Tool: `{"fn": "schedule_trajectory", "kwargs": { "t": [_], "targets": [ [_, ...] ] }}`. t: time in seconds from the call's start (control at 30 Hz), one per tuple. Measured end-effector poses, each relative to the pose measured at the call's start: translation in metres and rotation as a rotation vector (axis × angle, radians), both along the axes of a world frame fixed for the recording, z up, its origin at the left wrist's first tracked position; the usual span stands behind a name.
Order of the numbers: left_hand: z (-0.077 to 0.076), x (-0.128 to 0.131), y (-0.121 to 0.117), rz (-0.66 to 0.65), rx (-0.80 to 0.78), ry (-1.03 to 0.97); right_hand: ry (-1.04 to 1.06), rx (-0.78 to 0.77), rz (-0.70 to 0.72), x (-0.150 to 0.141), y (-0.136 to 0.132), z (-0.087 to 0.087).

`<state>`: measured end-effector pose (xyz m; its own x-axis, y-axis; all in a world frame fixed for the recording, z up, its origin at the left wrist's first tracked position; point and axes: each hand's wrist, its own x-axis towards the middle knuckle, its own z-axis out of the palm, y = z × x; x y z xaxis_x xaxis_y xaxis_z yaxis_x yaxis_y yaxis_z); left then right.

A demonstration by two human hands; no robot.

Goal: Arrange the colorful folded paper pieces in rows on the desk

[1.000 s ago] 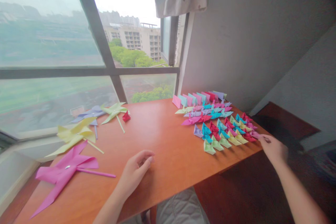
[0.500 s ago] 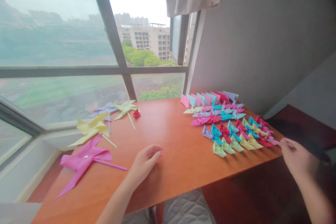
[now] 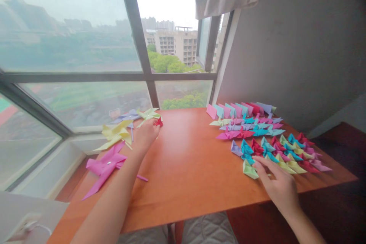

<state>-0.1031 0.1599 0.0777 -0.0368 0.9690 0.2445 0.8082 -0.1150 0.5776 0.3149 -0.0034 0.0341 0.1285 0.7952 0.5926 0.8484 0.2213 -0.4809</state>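
Note:
My left hand (image 3: 147, 135) reaches to the far left part of the table, its fingers closed on a small red folded paper piece (image 3: 159, 122), partly hidden by them. Right beside it lie a light green pinwheel (image 3: 150, 113) and a yellow pinwheel (image 3: 116, 134). My right hand (image 3: 276, 181) is over the front left corner of the rows of folded paper boats, thumb and forefinger tips nearly together. A light green paper boat (image 3: 249, 170) and a blue paper boat (image 3: 246, 148) are close to those tips. What the tips pinch, if anything, is hidden.
A magenta pinwheel (image 3: 107, 166) lies under my left forearm, and a lilac pinwheel (image 3: 128, 116) near the window (image 3: 71, 103). Behind the boats stand rows of paper cranes (image 3: 237, 126) and folded paper pieces (image 3: 211, 111). The wooden table (image 3: 185, 183) ends before my lap.
My left hand has moved forward and left from mid-table to the red paper piece. My right hand has come from the right end of the boats to their left end. The view has shifted left.

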Motion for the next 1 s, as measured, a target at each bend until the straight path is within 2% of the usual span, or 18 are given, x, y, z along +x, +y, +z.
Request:
{"fn": "schedule_trajectory", "kwargs": {
  "t": [0.1, 0.23, 0.4, 0.53, 0.67, 0.87, 1.0],
  "targets": [
    [-0.002, -0.003, 0.015, 0.007, 0.012, 0.038, 0.042, -0.021, 0.118, -0.022, -0.001, -0.006],
    [-0.007, -0.006, 0.027, 0.023, 0.023, 0.092, 0.093, -0.043, 0.177, -0.039, -0.004, -0.014],
    [-0.008, -0.007, 0.019, 0.042, 0.06, 0.15, 0.147, -0.077, 0.22, -0.051, -0.006, -0.016],
    [-0.001, 0.002, 0.0, -0.019, 0.102, 0.15, 0.194, -0.103, 0.256, -0.062, -0.003, -0.015],
    [0.002, 0.021, -0.03, -0.166, 0.114, 0.104, 0.259, -0.164, 0.311, -0.081, 0.007, -0.013],
    [-0.011, 0.059, -0.09, -0.449, 0.039, -0.054, 0.382, -0.252, 0.346, -0.113, 0.021, -0.006],
    [-0.017, 0.074, -0.117, -0.524, -0.019, -0.164, 0.363, -0.269, 0.407, -0.123, 0.02, -0.003]
  ]
}}
